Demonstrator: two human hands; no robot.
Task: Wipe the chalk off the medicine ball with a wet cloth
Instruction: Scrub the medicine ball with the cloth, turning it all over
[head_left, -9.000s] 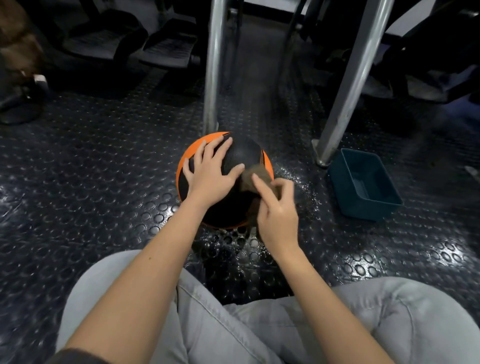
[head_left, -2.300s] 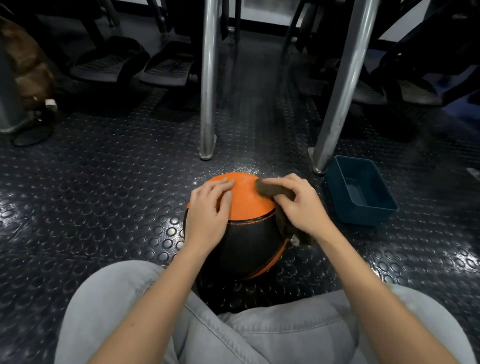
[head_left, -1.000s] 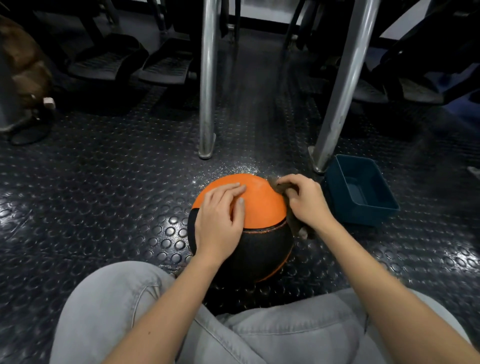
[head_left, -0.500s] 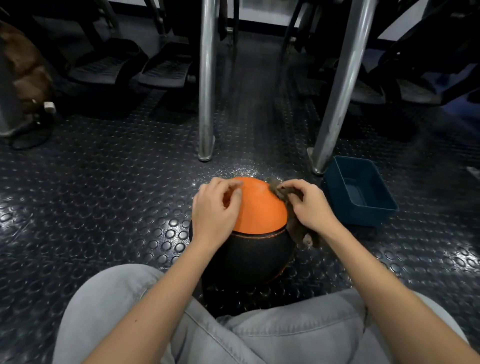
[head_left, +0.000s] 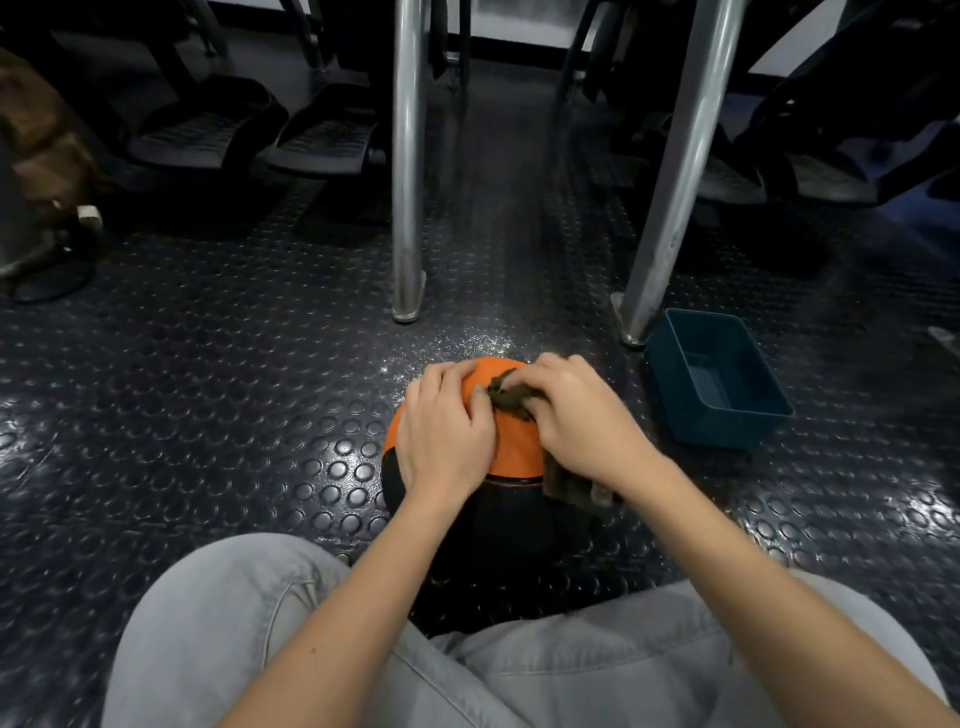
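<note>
— Both hands on the ball. Left hand (head_left: 447, 441) lies cupped over it, palm and fingers following the curve, gripping nothing. Right hand (head_left: 582, 421) has its fingers curled round the cloth (head_left: 511, 397), pressing it down.

— Ball location?

— Medicine ball (head_left: 514, 452) sits on the floor (head_left: 208, 389), just ahead of my knees and short of the two steel legs (head_left: 408, 156). Round, matte. Orange panel on top, black below, with a thin orange seam line between them.

— Cloth?

— Dark brown and bunched into a ridge under my right fingers, on the orange panel. Its end touches my left fingertips. The rest hangs under my right wrist, down the ball's right side. It looks ribbed there.

— Container?

— Tub (head_left: 727, 431), dark teal plastic, rectangular with rounded corners, on the floor to the right of the ball. It's near the ball but apart from it, beside the slanted leg's foot. The bottom shows, and I can't tell whether there's water in it.

— Surfaces?

— Floor is black rubber with raised round studs, glossy. There are fine bright specks just beyond the ball, could be water or chalk. Legs are brushed metal tube, one upright and one slanted. Jeans (head_left: 234, 623) are light grey denim.

— Arms?

— Both forearms bare, reaching forward and converging on the ball.
</note>
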